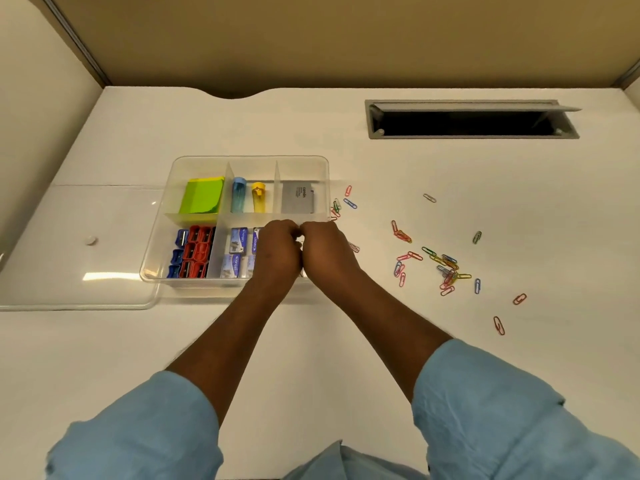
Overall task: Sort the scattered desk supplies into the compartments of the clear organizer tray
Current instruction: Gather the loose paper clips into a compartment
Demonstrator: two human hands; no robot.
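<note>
Head view. Leans over a white surface (346, 341) with both forearms stretched out and light blue sleeves (502, 410) pushed back. Holds the left hand (278, 251) and the right hand (327, 249) knuckle to knuckle above the front right part of a clear plastic organizer tray (304, 171), fingers curled downward. Cannot tell whether either hand grips anything, the fingertips being hidden.

Shows, along the tray's back row, a green sticky-note pad (202, 199) at left, a blue tube (239, 195) and a yellow tube (258, 197) side by side in the middle, and a grey card box (298, 199) at right. Shows, in the front left compartment, red and blue pencil sharpeners (195, 251) packed together, and next to them small white-and-blue boxes (237, 251), partly behind the left hand.

Shows coloured wire paper clips (448, 268) scattered on the surface right of the tray, a few just beside its right wall, the thickest cluster well apart. Shows a clear plastic lid (86, 271) lying flat at the tray's left and a grey-framed cable slot (471, 136) at the back right.
</note>
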